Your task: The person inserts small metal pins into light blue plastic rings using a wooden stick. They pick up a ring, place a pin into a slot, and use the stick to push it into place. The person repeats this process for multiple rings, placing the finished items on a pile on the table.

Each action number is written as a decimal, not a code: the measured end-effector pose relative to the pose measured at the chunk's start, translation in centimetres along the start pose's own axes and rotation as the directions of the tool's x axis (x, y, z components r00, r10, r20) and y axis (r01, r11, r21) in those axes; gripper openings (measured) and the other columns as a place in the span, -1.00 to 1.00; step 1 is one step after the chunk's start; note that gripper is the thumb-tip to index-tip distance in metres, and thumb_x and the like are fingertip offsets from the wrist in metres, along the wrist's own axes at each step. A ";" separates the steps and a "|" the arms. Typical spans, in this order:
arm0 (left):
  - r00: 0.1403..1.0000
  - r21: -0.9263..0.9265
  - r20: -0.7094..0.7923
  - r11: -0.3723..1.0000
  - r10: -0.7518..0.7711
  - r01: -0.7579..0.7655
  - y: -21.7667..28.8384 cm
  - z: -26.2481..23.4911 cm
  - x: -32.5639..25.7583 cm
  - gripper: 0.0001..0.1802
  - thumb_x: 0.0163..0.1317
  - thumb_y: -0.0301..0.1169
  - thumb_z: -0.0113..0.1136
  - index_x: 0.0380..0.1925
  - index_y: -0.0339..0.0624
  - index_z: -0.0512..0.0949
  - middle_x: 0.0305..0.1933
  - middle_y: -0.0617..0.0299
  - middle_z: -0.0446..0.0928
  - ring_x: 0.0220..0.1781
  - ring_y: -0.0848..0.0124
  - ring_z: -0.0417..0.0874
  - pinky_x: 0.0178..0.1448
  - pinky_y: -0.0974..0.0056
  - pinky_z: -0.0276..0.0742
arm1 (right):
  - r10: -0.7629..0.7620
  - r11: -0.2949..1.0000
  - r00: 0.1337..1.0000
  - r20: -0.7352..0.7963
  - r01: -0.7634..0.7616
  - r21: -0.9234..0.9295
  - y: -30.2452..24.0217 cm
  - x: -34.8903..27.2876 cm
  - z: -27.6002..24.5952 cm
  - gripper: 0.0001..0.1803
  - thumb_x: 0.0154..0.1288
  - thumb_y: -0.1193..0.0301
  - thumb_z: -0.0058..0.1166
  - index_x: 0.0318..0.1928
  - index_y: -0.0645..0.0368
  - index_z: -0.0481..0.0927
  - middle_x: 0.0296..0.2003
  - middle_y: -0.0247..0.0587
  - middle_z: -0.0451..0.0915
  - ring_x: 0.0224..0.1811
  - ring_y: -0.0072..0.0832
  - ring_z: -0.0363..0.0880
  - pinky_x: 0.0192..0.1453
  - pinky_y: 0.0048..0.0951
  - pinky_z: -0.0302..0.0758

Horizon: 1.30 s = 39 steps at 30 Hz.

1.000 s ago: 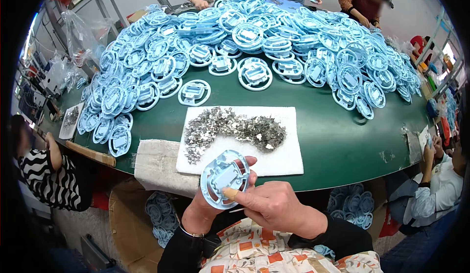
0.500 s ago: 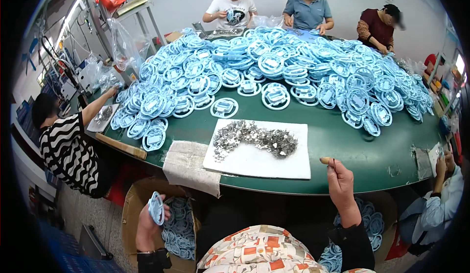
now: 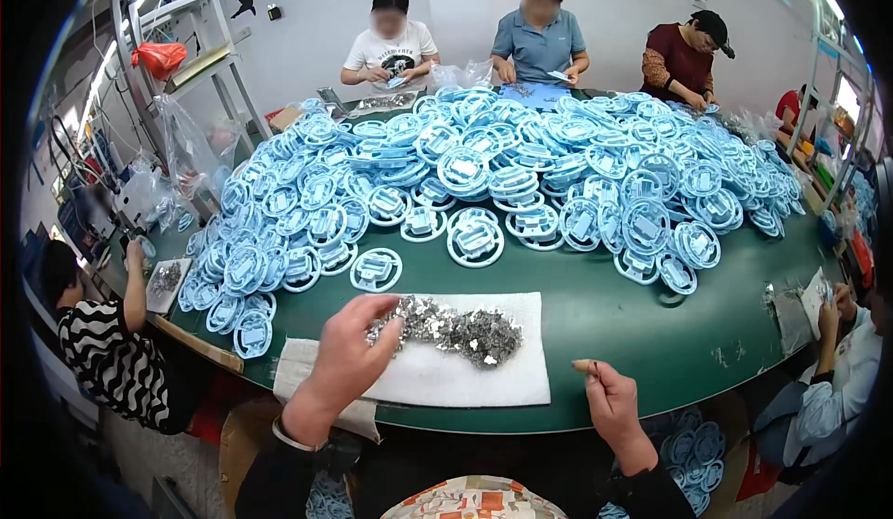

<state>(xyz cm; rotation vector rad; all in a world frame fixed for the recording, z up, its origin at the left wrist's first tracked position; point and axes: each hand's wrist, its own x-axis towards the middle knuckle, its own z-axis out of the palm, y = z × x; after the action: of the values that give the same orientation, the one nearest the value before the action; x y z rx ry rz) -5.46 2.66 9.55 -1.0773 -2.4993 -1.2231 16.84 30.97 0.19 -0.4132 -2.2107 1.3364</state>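
My left hand point(image 3: 349, 356) reaches over the near edge of the green table point(image 3: 642, 333), its fingertips at the left end of a pile of small silver metal parts point(image 3: 460, 328). Those parts lie on a white foam pad point(image 3: 484, 379). Whether the fingers pinch a part is hidden. My right hand point(image 3: 614, 403) hovers at the table's front edge to the right of the pad, fingers closed around a small brownish tool or peg point(image 3: 584, 366). A big heap of round light-blue plastic parts point(image 3: 521, 166) covers the far half of the table; the nearest single one point(image 3: 376, 270) lies just beyond the pad.
Three people sit at the far side handling blue parts. A person in a striped top point(image 3: 107, 352) works at the left edge, another in a pale sleeve point(image 3: 837, 379) at the right. More blue parts fill a box point(image 3: 688, 449) below the table. Metal shelving point(image 3: 177, 45) stands far left.
My left hand dropped the blue round part below the table and has come up to the metal parts pile. My right hand stays by the table edge. My head has tilted up.
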 end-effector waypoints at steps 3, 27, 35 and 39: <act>0.989 0.094 0.112 0.990 0.099 -0.110 -2.3 6.7 8.5 -0.50 0.29 -0.28 0.32 0.18 -0.30 0.57 0.12 -0.08 0.63 0.10 0.06 0.69 0.17 0.08 0.62 | -0.018 1.000 0.999 0.032 0.018 0.016 -0.5 0.1 0.3 -0.76 0.43 0.59 0.03 0.00 0.33 0.71 -0.59 -0.34 0.46 -0.56 -0.72 0.36 -0.44 -0.56 0.37; 0.924 0.246 0.157 0.892 0.349 -0.379 4.8 7.5 7.8 0.14 -0.05 -0.40 0.51 0.53 -0.40 0.12 0.21 -0.14 0.42 0.18 -0.05 0.47 0.30 -0.02 0.48 | 0.231 0.899 0.950 0.209 -0.291 0.327 -0.7 1.1 -0.9 -0.73 0.56 0.51 -0.04 0.10 0.39 0.62 -0.48 -0.44 0.51 -0.51 -0.76 0.37 -0.41 -0.65 0.34; 0.909 -0.096 0.221 0.935 0.354 -0.341 6.1 6.7 1.2 0.33 -0.14 -0.43 0.59 0.61 -0.34 -0.06 0.24 -0.12 0.48 0.16 0.01 0.55 0.26 0.04 0.51 | 0.173 0.844 0.950 0.261 -0.280 0.457 -5.0 3.1 0.7 -0.61 0.51 0.39 0.19 0.21 0.37 0.58 -0.20 -0.39 0.65 -0.24 -0.74 0.52 -0.17 -0.64 0.47; 0.897 -0.187 0.264 0.931 0.354 -0.312 4.9 5.7 -2.1 0.34 -0.12 -0.45 0.58 0.62 -0.27 -0.09 0.29 -0.13 0.47 0.20 0.02 0.55 0.28 0.06 0.51 | 0.146 0.839 0.872 0.467 -0.359 0.408 -6.4 3.0 2.8 -0.70 0.54 0.39 0.16 0.12 0.34 0.61 -0.25 -0.41 0.63 -0.34 -0.77 0.49 -0.25 -0.67 0.44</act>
<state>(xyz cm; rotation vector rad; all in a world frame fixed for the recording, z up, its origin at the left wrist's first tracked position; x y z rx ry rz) 0.28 7.74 7.95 -1.7581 -2.3050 -1.2224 12.86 27.48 5.60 -0.2537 -2.0687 2.2438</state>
